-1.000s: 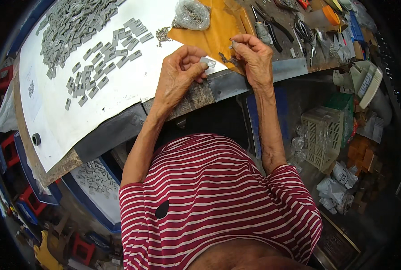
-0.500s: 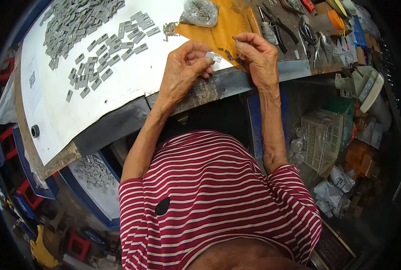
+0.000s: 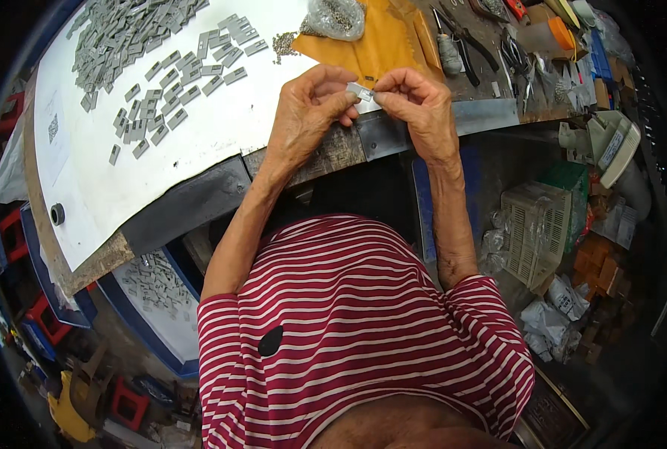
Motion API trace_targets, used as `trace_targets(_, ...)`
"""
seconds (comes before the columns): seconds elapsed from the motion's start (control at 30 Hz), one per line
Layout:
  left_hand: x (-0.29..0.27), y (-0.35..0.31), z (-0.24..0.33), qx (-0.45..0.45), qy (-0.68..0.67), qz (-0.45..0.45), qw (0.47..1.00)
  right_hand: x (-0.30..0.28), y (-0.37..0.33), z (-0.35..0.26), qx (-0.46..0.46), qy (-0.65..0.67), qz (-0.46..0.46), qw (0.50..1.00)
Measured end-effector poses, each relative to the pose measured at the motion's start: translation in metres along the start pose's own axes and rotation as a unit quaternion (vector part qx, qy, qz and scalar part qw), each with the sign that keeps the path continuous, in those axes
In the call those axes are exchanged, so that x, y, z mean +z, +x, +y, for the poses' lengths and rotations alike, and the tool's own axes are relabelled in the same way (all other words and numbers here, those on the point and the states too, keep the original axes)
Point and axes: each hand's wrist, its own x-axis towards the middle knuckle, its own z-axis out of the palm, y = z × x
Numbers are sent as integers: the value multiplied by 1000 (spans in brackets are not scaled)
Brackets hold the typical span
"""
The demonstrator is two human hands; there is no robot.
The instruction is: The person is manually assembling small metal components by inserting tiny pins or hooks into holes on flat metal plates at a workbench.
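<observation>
My left hand pinches a small grey rectangular metal piece between thumb and fingers, above the table's front edge. My right hand is closed, its thumb and forefinger meeting at the right end of that piece; whatever tiny part they may hold is hidden. Beyond the hands lies an orange-yellow envelope or sheet, with a small dark part on it near the right fingertips. To the left, many similar grey pieces lie scattered on white paper, next to a large heap of them.
A clear plastic bag of small metal parts rests on the envelope, beside a loose pile of tiny parts. Pliers and other tools lie at the right. A black ring sits at the paper's left edge. Below stands a blue-rimmed tray.
My right hand has come down and left from above the envelope, and its fingertips now meet the grey piece. The left hand has stayed nearly in place, still holding that piece.
</observation>
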Motion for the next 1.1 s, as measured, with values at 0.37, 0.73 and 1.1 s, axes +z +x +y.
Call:
trace_targets(0.37, 3, 0, -4, 12, 13, -2, 1000, -4, 1, 7, -7, -41, -8, 999)
trace_targets(0.73, 7, -3, -6, 25, 38, 33, 998, -1, -1, 4, -15, -75, 8, 997)
trace_targets(1.1, 8, -2, -9, 32, 28, 50, 998, 0, -1, 3, -5, -81, 11, 997)
